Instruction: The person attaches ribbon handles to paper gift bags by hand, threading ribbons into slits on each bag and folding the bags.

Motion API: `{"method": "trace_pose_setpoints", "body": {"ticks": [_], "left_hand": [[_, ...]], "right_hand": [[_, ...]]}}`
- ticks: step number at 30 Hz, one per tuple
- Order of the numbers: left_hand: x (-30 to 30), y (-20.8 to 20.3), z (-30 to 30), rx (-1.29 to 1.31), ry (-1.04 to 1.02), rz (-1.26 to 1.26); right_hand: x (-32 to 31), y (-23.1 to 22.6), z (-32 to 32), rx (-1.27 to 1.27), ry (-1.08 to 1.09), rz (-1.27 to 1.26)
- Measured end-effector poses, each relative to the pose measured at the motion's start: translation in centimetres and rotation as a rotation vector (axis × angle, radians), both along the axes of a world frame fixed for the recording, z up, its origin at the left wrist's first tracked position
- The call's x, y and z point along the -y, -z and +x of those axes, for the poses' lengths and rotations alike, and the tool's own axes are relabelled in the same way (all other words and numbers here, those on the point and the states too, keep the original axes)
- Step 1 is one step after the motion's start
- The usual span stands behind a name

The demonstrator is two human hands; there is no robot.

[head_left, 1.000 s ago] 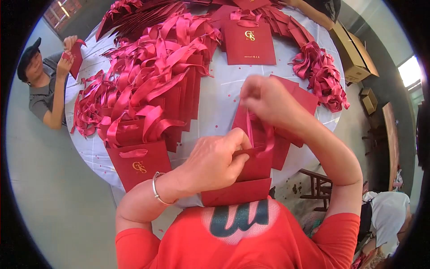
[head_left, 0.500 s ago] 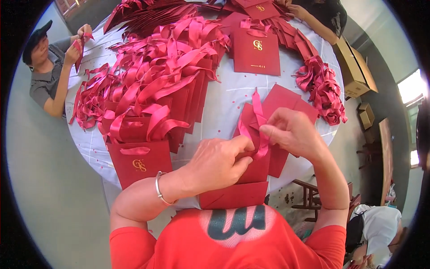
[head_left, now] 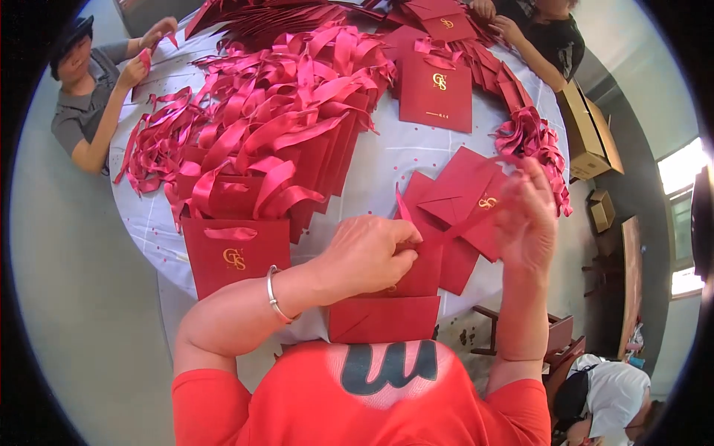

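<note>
Head view — paper bag [head_left: 420, 281] by left hand [head_left: 364, 255], fingertips pinching its edge; right hand [head_left: 526, 215] blurred, grip unclear — bag deep red, gold-marked

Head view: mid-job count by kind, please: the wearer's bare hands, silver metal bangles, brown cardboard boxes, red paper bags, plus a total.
Bare hands: 2 (left hand, right hand)
Silver metal bangle: 1
Brown cardboard boxes: 2 (large box, small box)
Red paper bags: at least 10; overlap hides the exact count
Total: at least 15
</note>
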State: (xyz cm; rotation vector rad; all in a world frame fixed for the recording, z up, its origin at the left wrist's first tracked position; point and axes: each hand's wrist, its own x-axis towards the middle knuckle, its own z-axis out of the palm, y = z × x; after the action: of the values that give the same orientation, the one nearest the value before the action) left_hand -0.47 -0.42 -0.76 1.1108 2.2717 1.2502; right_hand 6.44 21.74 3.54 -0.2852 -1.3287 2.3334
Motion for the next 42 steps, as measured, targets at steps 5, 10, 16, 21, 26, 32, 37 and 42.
{"method": "trace_pose_setpoints", "body": {"ticks": [5, 10, 16, 21, 26, 32, 37, 42], "left_hand": [[-0.2, -0.8, -0.1, 0.160, -0.048, -0.098], [-0.2, -0.3, 0.2, 0.176, 0.015, -0.072], [0.1, 0.4, -1.2, 0.348, 0.043, 0.057], [0.2, 0.6, -1.8, 0.512, 0.081, 0.181], [1.2, -1.1, -2.7, -0.014, 0.148, 0.008], [2.1, -2.6, -4.2, 0.016, 0.192, -0.077], [2.6, -1.2, -5.1, 0.419, 0.358, 0.040], [1.5, -2.0, -4.1, 0.666, 0.384, -0.259]], "right_hand": [[-0.6, -3.3, 1.0, -0.294, 0.020, 0.165], [-0.9, -3.6, 1.4, -0.452, -0.156, 0.219], [2.9, -3.2, 1.7, 0.086, -0.189, 1.374], [4.1, 1.4, 0.7, -0.110, -0.141, 1.635], [3.4, 2.5, 1.3, -0.045, -0.123, 1.529], [2.0, 2.7, 2.4, 0.086, -0.155, 1.426], [1.9, 3.1, 2.7, 0.123, -0.153, 1.368], [1.7, 3.7, 2.7, 0.121, -0.164, 1.296]]}}
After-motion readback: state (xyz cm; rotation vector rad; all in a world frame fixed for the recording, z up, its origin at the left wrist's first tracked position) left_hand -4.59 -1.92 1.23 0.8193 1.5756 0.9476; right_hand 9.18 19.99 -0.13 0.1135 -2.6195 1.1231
